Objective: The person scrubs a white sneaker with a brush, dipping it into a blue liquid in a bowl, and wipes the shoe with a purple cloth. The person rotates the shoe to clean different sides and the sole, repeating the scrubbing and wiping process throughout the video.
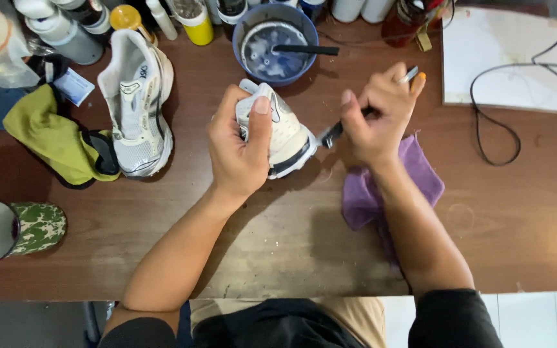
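While my left hand clamps the white sneaker at mid-table, toe tipped right so its side is reachable, my right hand grips a small brush touching it; the blue bowl sits just beyond, handy for dipping.

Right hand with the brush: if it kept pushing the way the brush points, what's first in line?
The right hand aims its brush left at the white shoe in the left hand; the tip seems already against it.
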